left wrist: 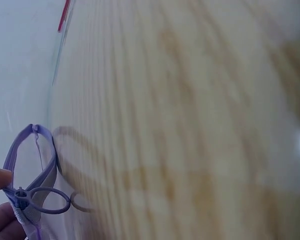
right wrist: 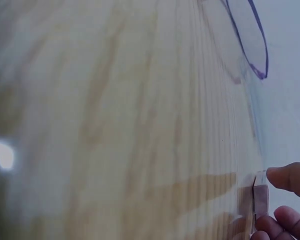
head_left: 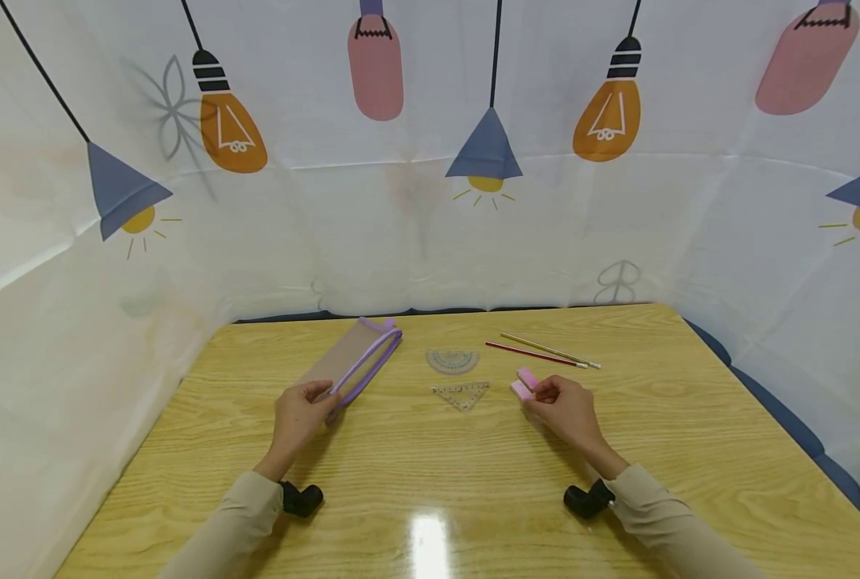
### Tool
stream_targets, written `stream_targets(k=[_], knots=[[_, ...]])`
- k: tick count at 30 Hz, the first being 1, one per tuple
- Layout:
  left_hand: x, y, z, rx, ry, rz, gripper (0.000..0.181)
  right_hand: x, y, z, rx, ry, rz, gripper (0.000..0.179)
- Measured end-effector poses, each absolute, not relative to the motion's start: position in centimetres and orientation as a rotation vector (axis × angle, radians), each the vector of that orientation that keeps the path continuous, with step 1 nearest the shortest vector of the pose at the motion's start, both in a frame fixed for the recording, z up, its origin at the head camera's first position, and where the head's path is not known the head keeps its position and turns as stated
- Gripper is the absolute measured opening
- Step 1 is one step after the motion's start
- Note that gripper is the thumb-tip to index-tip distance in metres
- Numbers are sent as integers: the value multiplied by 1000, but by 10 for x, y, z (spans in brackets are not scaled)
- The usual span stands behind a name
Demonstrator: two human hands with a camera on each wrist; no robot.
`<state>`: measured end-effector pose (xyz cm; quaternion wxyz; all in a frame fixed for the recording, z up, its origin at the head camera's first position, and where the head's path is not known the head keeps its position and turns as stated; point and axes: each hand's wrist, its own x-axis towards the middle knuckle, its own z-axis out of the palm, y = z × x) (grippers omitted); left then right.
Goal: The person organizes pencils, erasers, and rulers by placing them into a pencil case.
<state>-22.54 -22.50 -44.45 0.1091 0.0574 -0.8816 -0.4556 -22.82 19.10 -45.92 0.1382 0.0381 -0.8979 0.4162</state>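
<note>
My left hand (head_left: 299, 420) pinches the near end of a pencil pouch (head_left: 335, 356) with purple trim, whose zipped mouth gapes open toward the right. A ring-shaped zipper pull (left wrist: 51, 201) hangs by the left fingers in the left wrist view. On the other side, my right hand (head_left: 567, 410) grips a small pink eraser (head_left: 521, 391) between thumb and fingers, low over the table. A second pink eraser (head_left: 527, 376) lies right behind it, partly covered by the fingers. The pouch's purple rim (right wrist: 260, 30) also appears at the top of the right wrist view.
Between the hands lie a clear protractor (head_left: 452, 362) and a clear set square (head_left: 462, 396). Behind the erasers are a red pencil (head_left: 531, 354) and a gold pencil (head_left: 545, 349), crossing near their eraser ends. The wooden table (head_left: 430, 474) ends at a patterned curtain (head_left: 430, 241).
</note>
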Motion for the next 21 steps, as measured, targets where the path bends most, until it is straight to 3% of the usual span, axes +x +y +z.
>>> stream_targets(k=[21], knots=[[-224,-227,-439,137,-2535,-1297,22,-229,189,-455,200,-2608,1157,16]])
